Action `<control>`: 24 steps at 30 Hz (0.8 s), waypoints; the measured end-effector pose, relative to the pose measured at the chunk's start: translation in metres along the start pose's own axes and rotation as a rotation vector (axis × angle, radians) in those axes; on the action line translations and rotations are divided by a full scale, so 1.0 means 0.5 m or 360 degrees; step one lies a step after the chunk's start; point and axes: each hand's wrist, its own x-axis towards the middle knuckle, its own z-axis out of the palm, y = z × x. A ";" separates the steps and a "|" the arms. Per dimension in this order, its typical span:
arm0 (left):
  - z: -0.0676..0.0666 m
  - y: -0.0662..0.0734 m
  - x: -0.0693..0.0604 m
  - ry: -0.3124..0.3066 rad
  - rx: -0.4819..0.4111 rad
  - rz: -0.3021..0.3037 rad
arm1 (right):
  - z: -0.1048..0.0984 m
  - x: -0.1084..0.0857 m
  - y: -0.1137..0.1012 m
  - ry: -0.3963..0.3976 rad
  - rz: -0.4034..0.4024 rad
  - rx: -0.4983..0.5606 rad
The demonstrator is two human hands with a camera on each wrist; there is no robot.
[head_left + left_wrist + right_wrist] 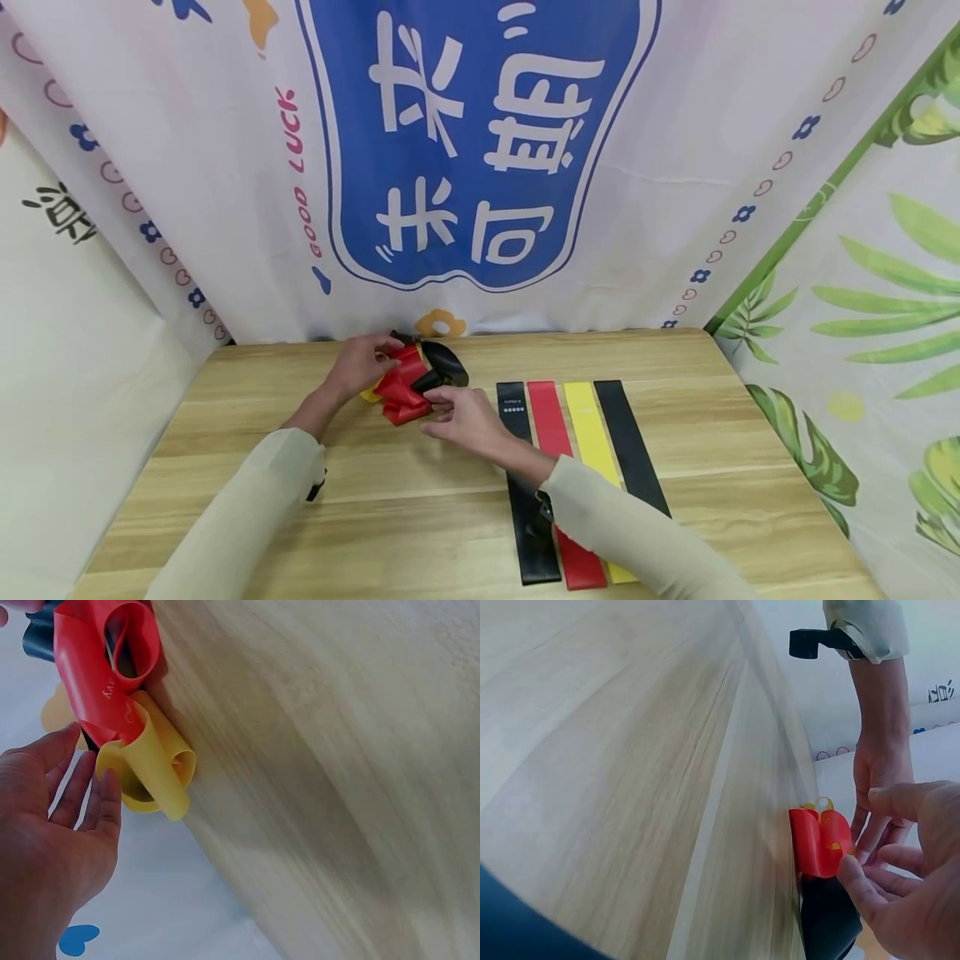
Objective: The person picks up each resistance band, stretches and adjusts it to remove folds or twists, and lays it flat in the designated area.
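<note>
At the back of the table lies a loose heap of flat elastic loop bands: a crumpled red band (405,385), a black band (447,363) and a yellow band (154,769). My left hand (362,365) is at the heap's left side, its fingers loosely bent by the red and yellow bands. My right hand (468,421) reaches in from the right, thumb and forefinger apart beside the red band. Neither hand shows a clear grip. To the right, several bands lie flat side by side: black (531,533), red (550,417), yellow (588,425) and another black (630,433).
The wooden table (390,517) ends at the back against a printed curtain (247,183). A leaf-patterned cloth (885,317) hangs along the right side and a pale one (82,350) along the left. My right forearm passes over the flat bands.
</note>
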 end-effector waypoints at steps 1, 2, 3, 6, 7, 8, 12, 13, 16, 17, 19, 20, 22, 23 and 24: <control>0.002 -0.001 0.000 0.0001 0.0004 -0.0008 | 0.002 0.001 -0.001 0.0013 -0.0004 -0.0028; 0.004 -0.003 0.000 0.0001 0.0009 -0.0012 | 0.003 0.003 -0.002 0.0022 -0.0003 -0.0052; 0.005 -0.005 -0.001 0.0003 0.0013 -0.0016 | 0.004 0.005 -0.004 0.0031 -0.0002 -0.0077; 0.010 -0.009 -0.002 0.0017 0.0014 -0.0028 | 0.005 0.010 -0.007 0.0047 0.0012 -0.0143; 0.010 -0.009 -0.002 0.0022 0.0019 -0.0022 | 0.006 0.011 -0.007 0.0050 0.0017 -0.0161; 0.012 -0.010 -0.001 0.0027 0.0022 -0.0020 | 0.007 0.014 -0.008 0.0051 0.0026 -0.0176; 0.017 -0.013 0.004 0.0035 0.0051 -0.0022 | 0.010 0.023 -0.008 0.0058 0.0071 -0.0240; 0.018 -0.013 0.006 0.0032 0.0056 -0.0029 | 0.011 0.025 -0.007 0.0061 0.0082 -0.0256; 0.022 -0.014 0.012 0.0032 0.0071 -0.0051 | 0.013 0.034 -0.006 0.0076 0.0108 -0.0302; 0.023 -0.013 0.013 0.0034 0.0075 -0.0054 | 0.014 0.037 -0.006 0.0081 0.0113 -0.0315; 0.025 -0.011 0.015 0.0048 0.0077 -0.0077 | 0.017 0.043 -0.003 0.0091 0.0112 -0.0326; 0.025 -0.011 0.016 0.0056 0.0080 -0.0084 | 0.018 0.046 -0.002 0.0093 0.0113 -0.0333; 0.027 -0.011 0.017 0.0069 0.0089 -0.0098 | 0.021 0.052 0.000 0.0094 0.0111 -0.0336; 0.028 -0.011 0.018 0.0074 0.0095 -0.0106 | 0.023 0.055 0.001 0.0096 0.0107 -0.0344; 0.028 -0.012 0.020 0.0078 0.0098 -0.0115 | 0.024 0.058 0.003 0.0100 0.0103 -0.0352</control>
